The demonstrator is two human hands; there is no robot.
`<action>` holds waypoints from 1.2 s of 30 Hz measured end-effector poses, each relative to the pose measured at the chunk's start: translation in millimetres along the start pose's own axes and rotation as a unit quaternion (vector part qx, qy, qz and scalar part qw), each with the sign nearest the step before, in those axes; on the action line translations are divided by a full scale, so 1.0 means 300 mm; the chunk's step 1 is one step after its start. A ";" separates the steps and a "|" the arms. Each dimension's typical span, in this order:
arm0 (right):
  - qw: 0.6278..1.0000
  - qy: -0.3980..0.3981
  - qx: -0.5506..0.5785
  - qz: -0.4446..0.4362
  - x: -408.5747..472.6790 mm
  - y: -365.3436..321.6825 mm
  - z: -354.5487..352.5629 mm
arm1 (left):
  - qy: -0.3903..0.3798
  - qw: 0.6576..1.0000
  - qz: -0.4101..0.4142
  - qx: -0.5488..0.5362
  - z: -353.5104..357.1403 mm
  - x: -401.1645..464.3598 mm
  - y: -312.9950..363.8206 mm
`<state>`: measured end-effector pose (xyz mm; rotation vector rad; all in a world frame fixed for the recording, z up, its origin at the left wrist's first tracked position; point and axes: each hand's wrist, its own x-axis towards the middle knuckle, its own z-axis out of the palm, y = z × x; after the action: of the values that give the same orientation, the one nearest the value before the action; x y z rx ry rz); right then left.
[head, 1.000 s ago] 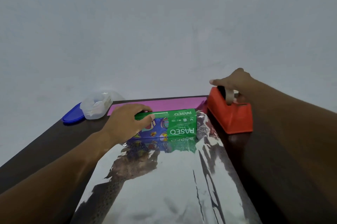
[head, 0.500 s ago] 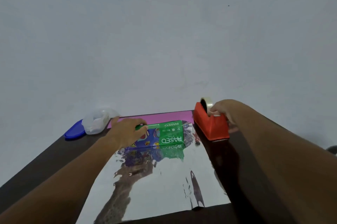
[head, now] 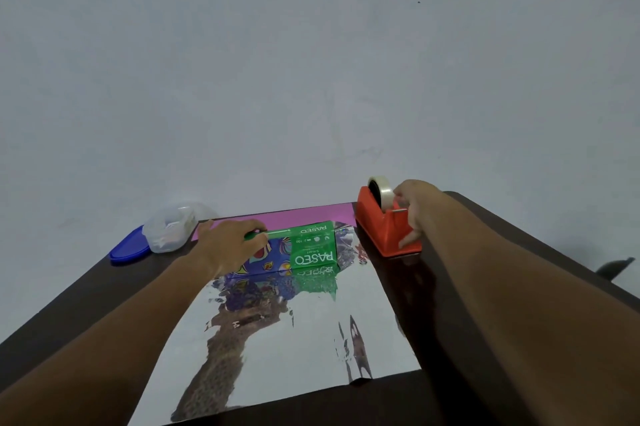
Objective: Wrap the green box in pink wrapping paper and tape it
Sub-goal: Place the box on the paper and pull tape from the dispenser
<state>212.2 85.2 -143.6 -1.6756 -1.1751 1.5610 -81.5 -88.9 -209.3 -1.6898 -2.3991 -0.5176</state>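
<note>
The left hand (head: 231, 245) lies flat on top of the green box (head: 304, 247), fingers spread. The box sits on the shiny wrapping paper (head: 284, 339), near its far pink edge. The right hand (head: 414, 209) holds the orange tape holder (head: 384, 228), fingers curled round its side. All is on a dark table (head: 79, 290).

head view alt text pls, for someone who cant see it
A person's left hand rests on a green box lying on shiny wrapping paper, while the right hand reaches to an orange tape dispenser on a dark table.
</note>
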 end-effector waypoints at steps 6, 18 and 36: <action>0.986 0.020 0.162 -0.042 -0.080 0.068 -0.005 | 0.002 1.000 -0.009 0.016 -0.002 -0.004 0.005; 0.965 0.073 0.189 -0.168 -0.027 0.305 0.000 | 0.016 1.000 0.013 0.013 0.000 -0.004 0.001; 0.916 0.241 0.020 -0.321 -0.010 0.367 0.058 | -0.008 1.000 0.000 -0.025 -0.016 -0.022 0.017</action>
<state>220.0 29.4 -239.8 -1.3340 -1.2316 0.7099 -74.7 -94.8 -206.2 -1.7210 -2.4179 -0.5711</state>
